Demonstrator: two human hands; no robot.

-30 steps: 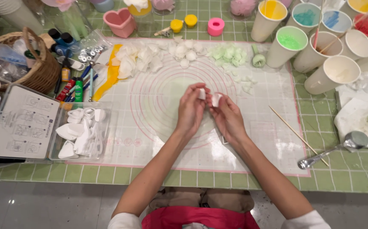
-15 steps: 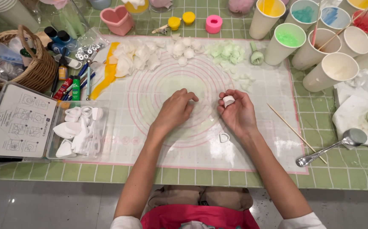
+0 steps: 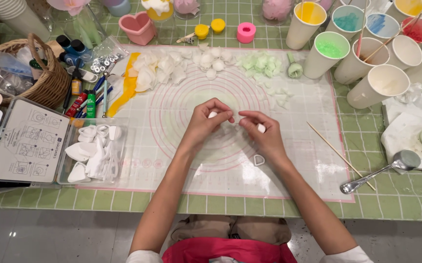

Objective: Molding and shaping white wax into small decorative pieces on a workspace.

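My left hand (image 3: 210,120) pinches a small white lump of clay (image 3: 213,114) between thumb and fingers above the middle of the pink-lined silicone mat (image 3: 172,160). My right hand (image 3: 264,134) sits right beside it, holding a second small white clay piece (image 3: 261,127), its fingertips almost meeting those of the left. A small white teardrop cutter (image 3: 259,159) lies on the mat under my right wrist. White clay petals (image 3: 211,61) and pale green petals (image 3: 262,63) lie in rows at the mat's far edge.
Paper cups of coloured paste (image 3: 328,53) crowd the back right. A wooden skewer (image 3: 340,155) and a metal spoon (image 3: 381,170) lie at right beside crumpled tissues (image 3: 408,131). At left are a clear box of white cutters (image 3: 91,153), paint tubes (image 3: 85,100) and a wicker basket (image 3: 36,78).
My hands drew apart half a second ago, each keeping a white piece. Now they have come back together at the mat's centre, fingertips nearly touching.
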